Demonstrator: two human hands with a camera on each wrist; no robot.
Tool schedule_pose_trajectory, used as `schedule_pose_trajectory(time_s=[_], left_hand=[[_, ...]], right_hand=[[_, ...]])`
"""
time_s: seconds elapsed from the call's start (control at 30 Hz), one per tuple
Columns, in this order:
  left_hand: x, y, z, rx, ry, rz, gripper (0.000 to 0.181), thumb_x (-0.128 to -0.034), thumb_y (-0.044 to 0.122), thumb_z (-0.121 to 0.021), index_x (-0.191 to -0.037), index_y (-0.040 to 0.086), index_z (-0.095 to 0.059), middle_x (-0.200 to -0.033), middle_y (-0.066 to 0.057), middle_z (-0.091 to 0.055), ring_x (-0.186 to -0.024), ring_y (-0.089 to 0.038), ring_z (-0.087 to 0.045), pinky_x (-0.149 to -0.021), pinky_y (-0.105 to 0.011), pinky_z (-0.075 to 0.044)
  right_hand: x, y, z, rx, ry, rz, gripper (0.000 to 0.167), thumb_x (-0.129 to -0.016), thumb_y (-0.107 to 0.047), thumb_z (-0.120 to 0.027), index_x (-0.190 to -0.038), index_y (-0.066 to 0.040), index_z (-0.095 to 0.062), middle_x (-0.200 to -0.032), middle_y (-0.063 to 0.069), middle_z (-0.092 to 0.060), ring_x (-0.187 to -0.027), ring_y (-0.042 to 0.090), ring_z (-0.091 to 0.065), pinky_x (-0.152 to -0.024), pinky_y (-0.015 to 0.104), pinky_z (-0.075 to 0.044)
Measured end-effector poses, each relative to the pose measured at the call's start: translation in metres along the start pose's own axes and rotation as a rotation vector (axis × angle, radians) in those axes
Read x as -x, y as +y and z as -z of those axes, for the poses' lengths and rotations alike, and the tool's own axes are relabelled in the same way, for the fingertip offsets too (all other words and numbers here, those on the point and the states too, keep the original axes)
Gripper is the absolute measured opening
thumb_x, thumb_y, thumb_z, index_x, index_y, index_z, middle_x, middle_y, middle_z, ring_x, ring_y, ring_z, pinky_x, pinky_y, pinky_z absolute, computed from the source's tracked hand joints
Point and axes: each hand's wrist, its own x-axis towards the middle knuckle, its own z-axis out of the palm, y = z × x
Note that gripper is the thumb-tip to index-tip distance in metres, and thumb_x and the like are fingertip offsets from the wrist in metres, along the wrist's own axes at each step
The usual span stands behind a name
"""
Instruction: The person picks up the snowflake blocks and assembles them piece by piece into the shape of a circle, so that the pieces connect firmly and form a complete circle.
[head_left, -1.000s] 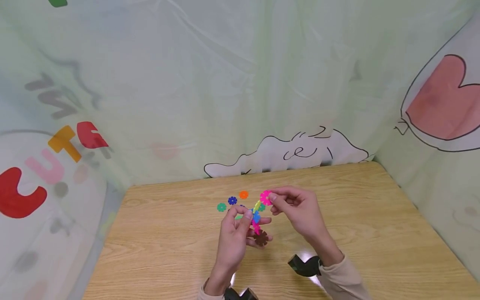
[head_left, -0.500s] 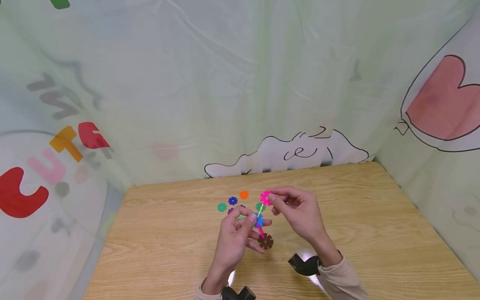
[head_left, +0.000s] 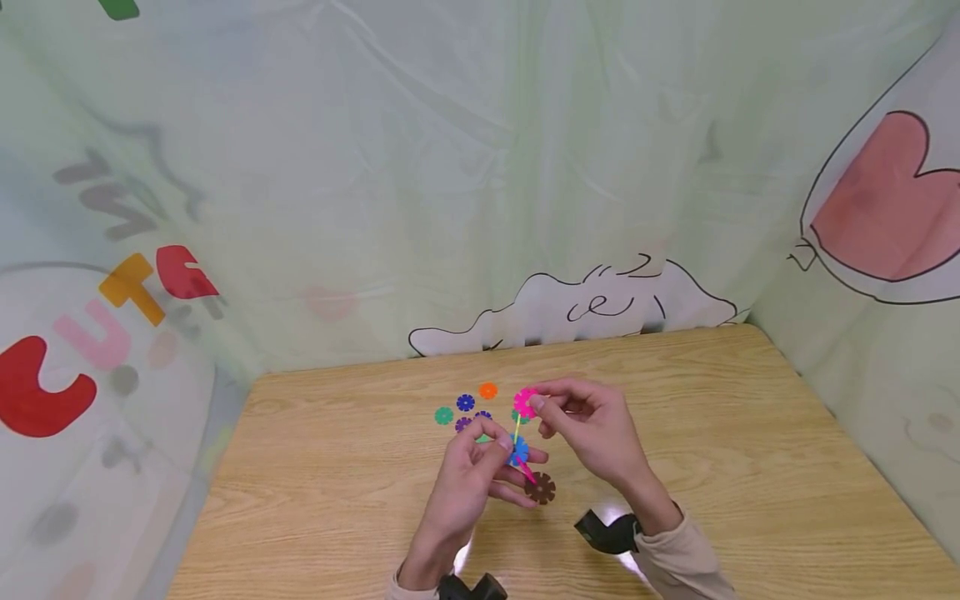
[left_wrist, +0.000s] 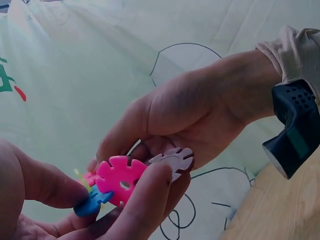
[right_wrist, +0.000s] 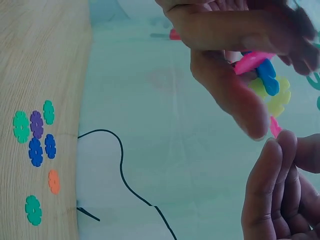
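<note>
Slotted flower-shaped plastic discs are joined in a chain between the hands, above the table. My left hand pinches the blue disc between thumb and index finger, its other fingers spread behind the chain. My right hand pinches the upper pink disc by its edge. A yellow disc, edge-on in the head view, links that pink disc and the blue one. Below the blue disc come a second pink disc and a brown disc at the lower end, close to the left fingers.
Several loose discs lie on the wooden table beyond the hands, among them an orange disc, a dark blue disc and a green disc. A printed curtain stands behind the table's far edge.
The chain has turned, so the blue disc faces the head camera more. Its brown end has swung right and slightly down. The right hand has lowered slightly, with the upper pink disc still pinched.
</note>
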Motion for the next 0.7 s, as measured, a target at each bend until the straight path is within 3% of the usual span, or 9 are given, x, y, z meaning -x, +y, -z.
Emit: schedule_pose_trajectory(time_s=[0.2,0.33,0.47,0.7], left_hand=[[0.001,0.001,-0.002,0.002,0.025,-0.021,0.009,-0.1095,0.01,-0.053,-0.112,0.002,-0.048,-0.114,-0.036,-0.073,-0.075,-0.018,-0.08,-0.068,-0.043,-0.068],[0.004,0.002,-0.003,-0.066,0.051,-0.071,0.014,-0.1092,0.009,-0.055,-0.119,0.0,-0.05,-0.112,-0.032,-0.076,-0.074,-0.019,-0.079,-0.066,-0.044,-0.068],[0.007,0.005,-0.002,-0.141,0.029,-0.118,0.017,-0.1102,0.011,-0.055,-0.122,-0.001,-0.052,-0.108,-0.029,-0.077,-0.072,-0.016,-0.078,-0.064,-0.045,-0.068],[0.009,0.006,0.0,-0.181,0.038,-0.169,0.015,-0.1094,0.008,-0.055,-0.12,-0.002,-0.055,-0.099,-0.032,-0.077,-0.061,-0.01,-0.073,-0.054,-0.034,-0.064]], right_hand=[[0.0,-0.001,0.002,0.013,-0.042,-0.027,0.014,-0.098,-0.005,-0.074,-0.111,0.001,-0.077,-0.077,-0.005,-0.071,-0.065,0.013,-0.07,-0.063,0.026,-0.061],[0.001,-0.003,0.004,0.02,-0.059,-0.026,0.016,-0.099,-0.005,-0.073,-0.114,0.001,-0.077,-0.078,-0.002,-0.071,-0.066,0.015,-0.07,-0.064,0.027,-0.062],[0.002,-0.005,0.007,0.009,-0.062,-0.006,0.019,-0.099,-0.004,-0.072,-0.117,0.002,-0.076,-0.078,-0.002,-0.071,-0.065,0.016,-0.069,-0.065,0.027,-0.062],[0.003,-0.005,0.011,0.013,-0.099,0.062,0.015,-0.098,0.0,-0.072,-0.112,0.0,-0.078,-0.082,0.004,-0.073,-0.063,0.015,-0.067,-0.061,0.029,-0.062]])
